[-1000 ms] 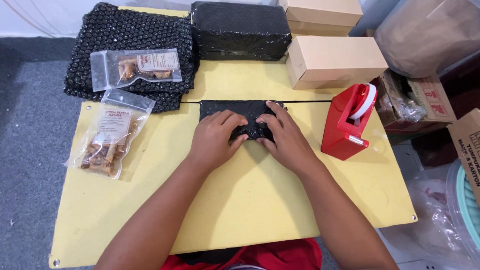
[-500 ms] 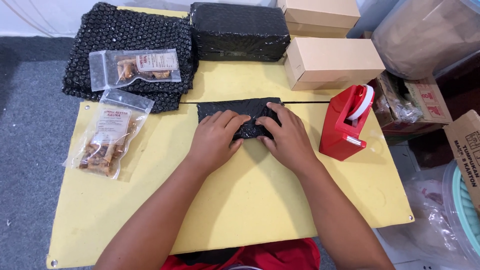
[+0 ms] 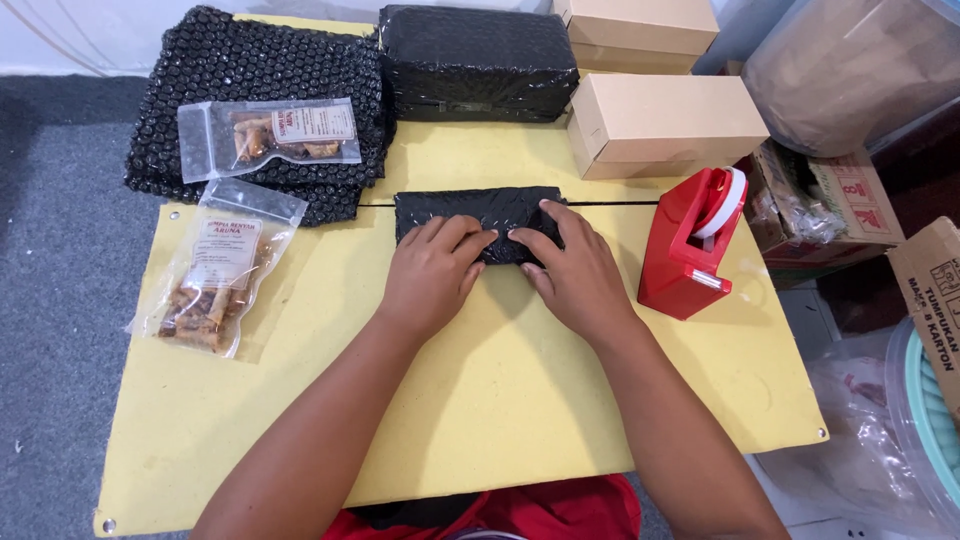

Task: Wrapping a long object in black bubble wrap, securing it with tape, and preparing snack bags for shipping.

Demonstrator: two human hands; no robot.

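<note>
Yellow tabletop (image 3: pixel 480 400) carries it all. Black bubble wrap stack (image 3: pixel 250 90) at 10 o'clock, black wrapped block (image 3: pixel 475 60) at 12, brown cardboard box (image 3: pixel 665 125) at 1. Red tape dispenser (image 3: pixel 690 245) at 3, near my right hand (image 3: pixel 570 270). Two clear snack pouches: one (image 3: pixel 270 135) on the stack, one (image 3: pixel 220 270) at 9 on the tabletop. Small black wrapped parcel (image 3: pixel 475 215) at centre. Left hand (image 3: pixel 435 270) and right hand both press flat on it, fingers spread; grip open, not clasping.
</note>
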